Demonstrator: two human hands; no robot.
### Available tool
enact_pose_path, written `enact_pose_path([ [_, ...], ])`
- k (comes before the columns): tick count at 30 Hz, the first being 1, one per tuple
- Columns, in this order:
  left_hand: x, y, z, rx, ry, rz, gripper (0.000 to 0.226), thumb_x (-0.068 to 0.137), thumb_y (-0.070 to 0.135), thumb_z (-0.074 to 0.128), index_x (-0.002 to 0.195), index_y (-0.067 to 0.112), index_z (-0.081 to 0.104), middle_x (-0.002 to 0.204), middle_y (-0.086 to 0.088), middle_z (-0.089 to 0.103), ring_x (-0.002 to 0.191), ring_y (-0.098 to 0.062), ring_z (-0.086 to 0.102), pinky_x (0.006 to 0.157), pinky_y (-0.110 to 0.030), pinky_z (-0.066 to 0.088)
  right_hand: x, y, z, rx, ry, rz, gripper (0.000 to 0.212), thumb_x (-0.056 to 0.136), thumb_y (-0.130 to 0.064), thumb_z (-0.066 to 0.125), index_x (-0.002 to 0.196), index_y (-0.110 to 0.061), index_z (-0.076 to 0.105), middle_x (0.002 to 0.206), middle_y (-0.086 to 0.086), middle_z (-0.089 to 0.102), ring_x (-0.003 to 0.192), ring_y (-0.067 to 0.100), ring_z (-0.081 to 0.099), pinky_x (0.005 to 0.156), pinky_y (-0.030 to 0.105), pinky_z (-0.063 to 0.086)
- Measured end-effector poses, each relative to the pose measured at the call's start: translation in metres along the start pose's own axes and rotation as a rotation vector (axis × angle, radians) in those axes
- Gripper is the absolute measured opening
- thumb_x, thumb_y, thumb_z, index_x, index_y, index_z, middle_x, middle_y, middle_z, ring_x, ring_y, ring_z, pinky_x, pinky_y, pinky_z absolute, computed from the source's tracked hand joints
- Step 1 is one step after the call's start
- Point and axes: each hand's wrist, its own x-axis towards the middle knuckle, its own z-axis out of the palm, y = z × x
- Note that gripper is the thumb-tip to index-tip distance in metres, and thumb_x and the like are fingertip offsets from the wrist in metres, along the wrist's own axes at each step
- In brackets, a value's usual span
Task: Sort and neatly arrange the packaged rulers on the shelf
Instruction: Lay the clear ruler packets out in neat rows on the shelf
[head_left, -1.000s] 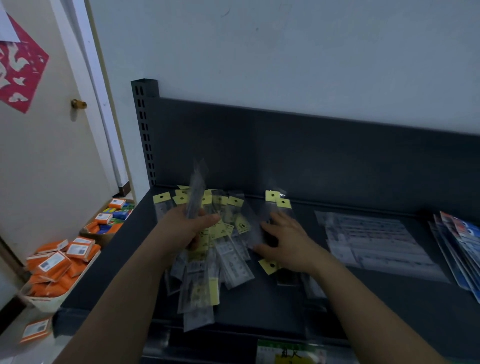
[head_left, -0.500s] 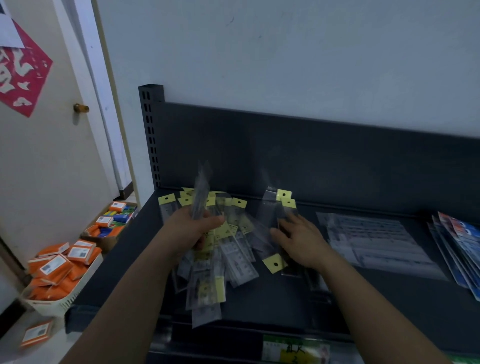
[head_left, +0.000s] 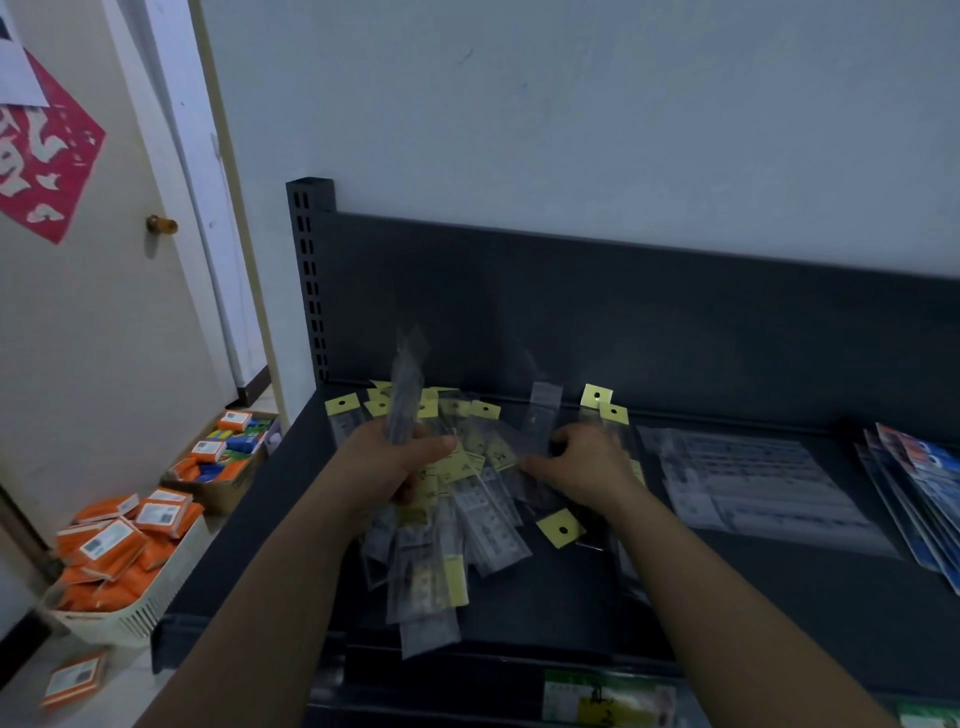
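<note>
A loose pile of packaged rulers (head_left: 467, 519) in clear sleeves with yellow hang tabs lies on the dark shelf (head_left: 571, 603). My left hand (head_left: 387, 467) grips a bundle of these packs, its top end (head_left: 408, 374) sticking up above my fist and the rest fanning down toward the shelf's front. My right hand (head_left: 584, 467) is to the right of it, fingers curled on a clear ruler pack (head_left: 543, 415) that stands tilted up from the pile. A yellow tab (head_left: 561, 527) pokes out under my right wrist.
Flat clear packs (head_left: 753, 483) lie to the right, then blue and red packets (head_left: 919, 483) at the right edge. Left of the shelf, on the floor, sit a white basket of orange boxes (head_left: 119, 561) and a cardboard box (head_left: 223, 457). A slotted upright (head_left: 309, 280) marks the shelf's back left corner.
My right hand has moved back along the pile and lifted a clear pack up on end. My left hand keeps its hold on the bundle, almost still.
</note>
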Motion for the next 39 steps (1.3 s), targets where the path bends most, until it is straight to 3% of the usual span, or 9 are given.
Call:
enact_pose_path([
  [5, -0.002, -0.003, -0.006, -0.032, 0.015, -0.031, 0.036, 0.078, 0.027, 0.077, 0.102, 0.007, 0.06, 0.072, -0.007, 0.049, 0.057, -0.015, 0.046, 0.05, -0.025, 0.041, 0.005, -0.011, -0.009, 0.11, -0.034, 0.124, 0.04, 0.068, -0.037, 0.079, 0.047, -0.016, 0.053, 0.058, 0.0, 0.05, 0.061, 0.017, 0.05, 0.052, 0.025, 0.036],
  [10, -0.004, -0.003, -0.007, -0.033, 0.013, -0.048, 0.037, 0.079, 0.027, 0.076, 0.104, 0.005, 0.061, 0.068, -0.005, 0.049, 0.056, -0.015, 0.046, 0.053, -0.026, 0.042, 0.012, -0.03, 0.003, 0.026, -0.039, 0.186, 0.054, 0.063, -0.048, 0.077, 0.095, -0.009, 0.059, 0.113, 0.014, 0.059, 0.103, 0.029, 0.058, 0.072, 0.031, 0.044],
  [17, -0.006, -0.001, -0.007, -0.091, -0.003, -0.078, 0.025, 0.081, 0.021, 0.074, 0.096, 0.007, 0.062, 0.066, -0.003, 0.049, 0.055, -0.015, 0.045, 0.053, -0.027, 0.041, 0.008, -0.044, -0.009, -0.069, -0.08, 0.186, 0.024, 0.072, -0.025, 0.074, 0.072, -0.012, 0.053, 0.075, 0.004, 0.058, 0.067, 0.018, 0.056, 0.053, 0.024, 0.04],
  [22, -0.005, -0.001, -0.008, -0.103, -0.026, -0.078, 0.02, 0.081, 0.021, 0.074, 0.09, 0.007, 0.063, 0.06, 0.001, 0.055, 0.052, -0.012, 0.05, 0.053, -0.026, 0.042, 0.004, -0.047, -0.016, -0.046, -0.119, 0.178, 0.026, 0.075, -0.021, 0.074, 0.083, -0.009, 0.052, 0.076, 0.004, 0.056, 0.067, 0.019, 0.055, 0.062, 0.028, 0.047],
  [26, -0.009, 0.006, -0.01, -0.129, 0.004, -0.074, 0.02, 0.089, 0.027, 0.065, 0.086, 0.009, 0.058, 0.065, -0.002, 0.053, 0.051, -0.012, 0.047, 0.049, -0.026, 0.043, 0.006, -0.037, -0.018, 0.2, -0.142, 0.2, 0.021, 0.082, -0.02, 0.07, 0.086, -0.005, 0.055, 0.073, 0.007, 0.056, 0.062, 0.019, 0.054, 0.048, 0.024, 0.041],
  [29, -0.008, 0.016, -0.007, -0.31, 0.04, -0.095, 0.026, 0.098, 0.031, 0.052, 0.102, 0.005, 0.057, 0.076, -0.008, 0.053, 0.058, -0.015, 0.048, 0.049, -0.025, 0.043, 0.006, -0.027, -0.02, 0.674, -0.116, 0.143, 0.015, 0.09, -0.018, 0.056, 0.08, -0.007, 0.058, 0.077, 0.012, 0.055, 0.069, 0.023, 0.053, 0.061, 0.027, 0.043],
  [32, -0.003, 0.026, 0.005, -0.478, 0.029, -0.118, 0.031, 0.102, 0.03, 0.041, 0.098, 0.003, 0.055, 0.071, -0.008, 0.052, 0.057, -0.017, 0.047, 0.049, -0.027, 0.04, -0.006, -0.031, -0.026, 1.013, -0.217, 0.111, 0.014, 0.093, -0.012, 0.049, 0.088, -0.006, 0.06, 0.079, 0.011, 0.052, 0.072, 0.022, 0.05, 0.066, 0.035, 0.042],
  [36, -0.002, 0.036, 0.028, -0.612, -0.056, -0.116, 0.034, 0.105, 0.026, 0.035, 0.109, 0.0, 0.056, 0.082, -0.012, 0.06, 0.067, -0.023, 0.058, 0.059, -0.03, 0.051, -0.025, -0.044, -0.027, 1.06, -0.372, -0.084, 0.016, 0.095, -0.009, 0.052, 0.096, 0.001, 0.064, 0.08, 0.01, 0.063, 0.072, 0.019, 0.06, 0.066, 0.029, 0.053],
  [39, -0.002, 0.035, 0.034, -0.536, -0.073, -0.081, 0.037, 0.103, 0.028, 0.039, 0.117, 0.001, 0.061, 0.105, -0.021, 0.07, 0.094, -0.037, 0.068, 0.082, -0.049, 0.056, -0.031, -0.047, -0.025, 0.953, -0.257, -0.134, 0.011, 0.088, -0.012, 0.064, 0.096, -0.004, 0.064, 0.08, 0.008, 0.067, 0.065, 0.013, 0.064, 0.061, 0.027, 0.055],
])
